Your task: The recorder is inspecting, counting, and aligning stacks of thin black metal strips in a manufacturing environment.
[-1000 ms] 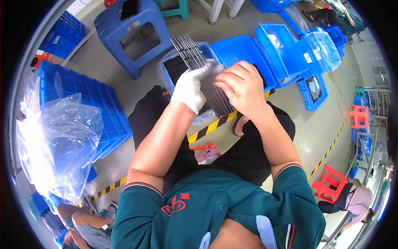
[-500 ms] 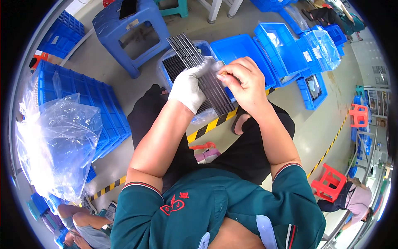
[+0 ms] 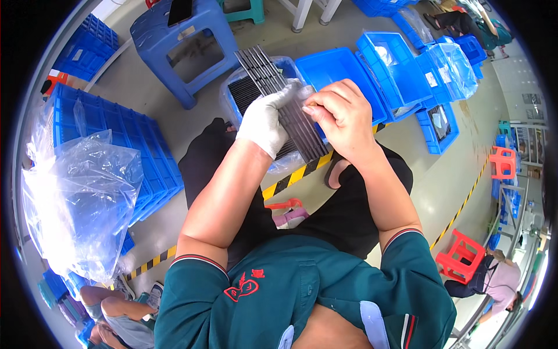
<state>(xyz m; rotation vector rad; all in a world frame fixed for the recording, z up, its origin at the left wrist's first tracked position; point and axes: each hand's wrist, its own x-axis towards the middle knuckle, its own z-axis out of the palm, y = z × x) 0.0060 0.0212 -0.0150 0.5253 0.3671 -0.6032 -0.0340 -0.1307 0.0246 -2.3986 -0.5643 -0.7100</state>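
My left hand (image 3: 263, 121), in a white glove, is closed round a bundle of thin black rods (image 3: 303, 132) lying side by side. The bundle slants from upper left to lower right over a plastic-lined blue crate (image 3: 225, 96). More black rods (image 3: 244, 93) lie in that crate. Close beside the held rods is my bare right hand (image 3: 344, 119), thumb and forefinger pinched together at their right edge. What the pinch holds, if anything, is too small to make out.
Blue bins (image 3: 331, 67) stand at the far right of the rods. A blue stool (image 3: 200, 35) with a dark phone (image 3: 180, 11) is at far left. Stacked blue crates (image 3: 116, 134) with clear plastic (image 3: 87, 198) rise on the left. A red stool (image 3: 462, 256) and other people are farther off.
My right hand's fingers have shifted very slightly beside the rods. The left hand and the bundle stay almost where they were.
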